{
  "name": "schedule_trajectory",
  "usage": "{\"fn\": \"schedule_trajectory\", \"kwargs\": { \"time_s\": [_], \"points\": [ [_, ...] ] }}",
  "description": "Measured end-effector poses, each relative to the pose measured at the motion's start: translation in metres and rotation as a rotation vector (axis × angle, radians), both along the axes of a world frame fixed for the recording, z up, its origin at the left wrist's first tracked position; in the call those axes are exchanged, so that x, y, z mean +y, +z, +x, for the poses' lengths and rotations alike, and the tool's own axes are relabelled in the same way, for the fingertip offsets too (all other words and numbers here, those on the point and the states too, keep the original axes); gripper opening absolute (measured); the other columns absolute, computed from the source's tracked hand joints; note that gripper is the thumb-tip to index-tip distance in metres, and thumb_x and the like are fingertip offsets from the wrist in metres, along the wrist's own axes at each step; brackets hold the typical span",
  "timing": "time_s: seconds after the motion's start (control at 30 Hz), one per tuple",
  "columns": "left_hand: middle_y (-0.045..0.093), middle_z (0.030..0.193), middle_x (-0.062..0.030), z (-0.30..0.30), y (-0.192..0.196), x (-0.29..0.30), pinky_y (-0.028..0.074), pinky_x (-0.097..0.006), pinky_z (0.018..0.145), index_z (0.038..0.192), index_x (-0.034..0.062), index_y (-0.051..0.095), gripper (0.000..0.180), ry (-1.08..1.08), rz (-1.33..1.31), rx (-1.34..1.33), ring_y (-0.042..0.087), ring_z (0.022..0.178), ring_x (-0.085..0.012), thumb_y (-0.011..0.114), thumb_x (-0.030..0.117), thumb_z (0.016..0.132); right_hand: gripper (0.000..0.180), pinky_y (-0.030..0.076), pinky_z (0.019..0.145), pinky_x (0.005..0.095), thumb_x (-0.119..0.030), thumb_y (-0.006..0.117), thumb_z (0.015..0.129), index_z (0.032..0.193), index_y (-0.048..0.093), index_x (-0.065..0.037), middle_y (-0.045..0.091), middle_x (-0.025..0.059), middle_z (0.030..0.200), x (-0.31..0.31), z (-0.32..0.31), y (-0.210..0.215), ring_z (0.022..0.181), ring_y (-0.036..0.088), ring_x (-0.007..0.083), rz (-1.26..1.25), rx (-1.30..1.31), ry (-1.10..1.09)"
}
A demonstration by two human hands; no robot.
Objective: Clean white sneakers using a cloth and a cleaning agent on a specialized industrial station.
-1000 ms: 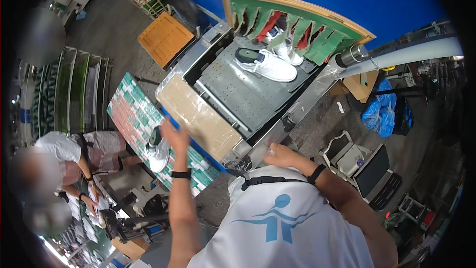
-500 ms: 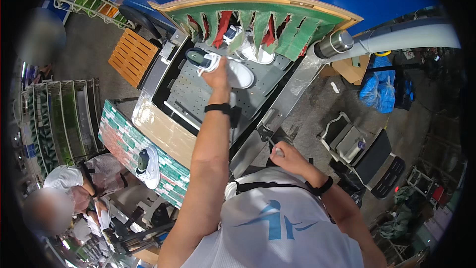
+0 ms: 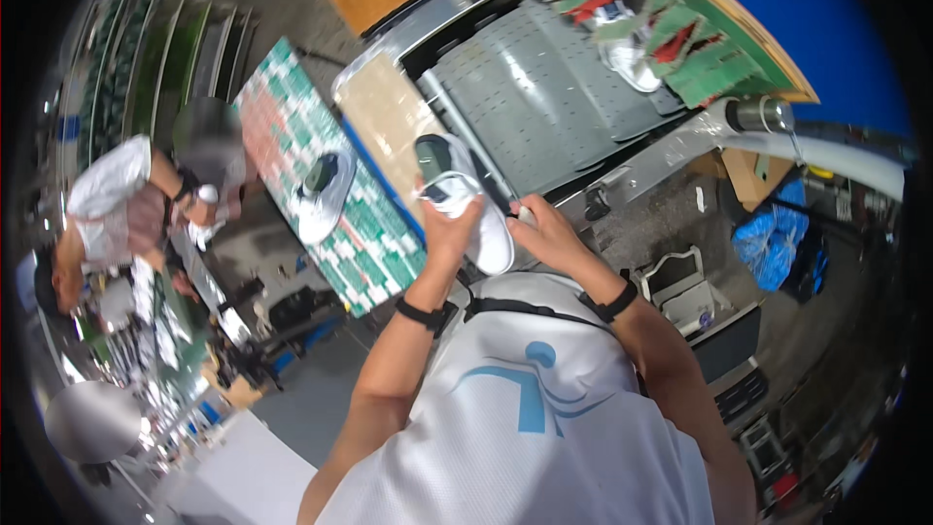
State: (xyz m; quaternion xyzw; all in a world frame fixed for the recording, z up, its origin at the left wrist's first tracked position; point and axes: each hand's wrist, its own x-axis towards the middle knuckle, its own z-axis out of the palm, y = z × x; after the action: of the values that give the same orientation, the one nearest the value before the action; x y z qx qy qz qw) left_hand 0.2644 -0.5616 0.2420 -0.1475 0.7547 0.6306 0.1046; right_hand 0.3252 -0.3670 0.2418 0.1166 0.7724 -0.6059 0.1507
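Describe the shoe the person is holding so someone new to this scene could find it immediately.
Start at the grey conveyor in the upper middle and come down to its near edge, in front of the person's chest. There both hands, the left hand and the right hand, hold a white shoe. Unlike the shoe on the green-patterned table, it is lifted.

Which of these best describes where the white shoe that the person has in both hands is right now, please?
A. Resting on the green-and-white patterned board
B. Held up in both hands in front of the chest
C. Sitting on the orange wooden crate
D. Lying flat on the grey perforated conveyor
B: the left hand and the right hand both grip the white shoe, lifting it clear of the grey conveyor.
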Motion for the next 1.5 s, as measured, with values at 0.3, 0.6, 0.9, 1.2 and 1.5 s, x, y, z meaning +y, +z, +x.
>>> {"fn": "schedule_trajectory", "kwargs": {
  "time_s": [0.3,0.6,0.9,1.2,1.5],
  "points": [
    [0.06,0.154,-0.0186,-0.01,-0.005,-0.074,0.048,-0.039,0.117,0.167,-0.0009,0.044,0.076,0.118,0.434,-0.211,0.063,0.133,-0.025,0.078,0.022,0.102,0.049,0.056,0.092,0.0472,-0.036,0.078,0.095,0.122,0.064,0.003,0.073,0.0271,0.112,-0.028,0.009,-0.009,0.106,0.073,0.0415,0.15,0.02,0.054],
    [0.067,0.146,-0.0129,-0.003,0.049,-0.075,0.055,-0.034,0.106,0.133,-0.0057,0.073,0.037,0.087,0.566,0.125,0.069,0.12,-0.018,0.075,0.02,0.107,0.057,0.055,0.094,0.0523,-0.032,0.084,0.082,0.118,0.062,0.006,0.068,0.0278,0.111,-0.062,0.011,0.072,0.107,0.068,0.0474,0.457,0.232,0.414],
    [0.06,0.15,-0.0287,-0.078,-0.043,-0.117,0.047,-0.045,0.118,0.155,0.0018,0.055,0.085,-0.243,-0.323,0.492,0.06,0.137,-0.0449,0.092,0.033,0.086,0.058,0.052,0.09,0.0462,-0.044,0.083,0.082,0.111,0.065,0.003,0.065,0.0183,0.1,-0.095,-0.03,0.05,0.097,0.068,0.0367,0.933,0.577,0.724],
    [0.054,0.167,-0.0123,-0.088,-0.034,-0.098,0.026,-0.074,0.124,0.16,0.0248,0.058,0.095,-0.624,-0.372,0.264,0.046,0.156,-0.0374,0.094,0.054,0.077,0.063,0.058,0.091,0.0541,-0.044,0.082,0.081,0.108,0.066,0.01,0.072,0.0298,0.103,-0.096,-0.032,0.073,0.097,0.073,0.0455,0.678,0.231,0.64],
    [0.056,0.164,-0.0145,-0.092,-0.041,-0.11,0.043,-0.05,0.123,0.158,0.0205,0.059,0.093,-0.63,-0.252,0.286,0.06,0.143,-0.0369,0.096,0.05,0.078,0.058,0.057,0.091,0.0547,-0.041,0.081,0.082,0.108,0.066,0.008,0.07,0.0322,0.104,-0.1,-0.005,0.08,0.1,0.07,0.0503,0.266,0.277,0.738]
  ]
}}
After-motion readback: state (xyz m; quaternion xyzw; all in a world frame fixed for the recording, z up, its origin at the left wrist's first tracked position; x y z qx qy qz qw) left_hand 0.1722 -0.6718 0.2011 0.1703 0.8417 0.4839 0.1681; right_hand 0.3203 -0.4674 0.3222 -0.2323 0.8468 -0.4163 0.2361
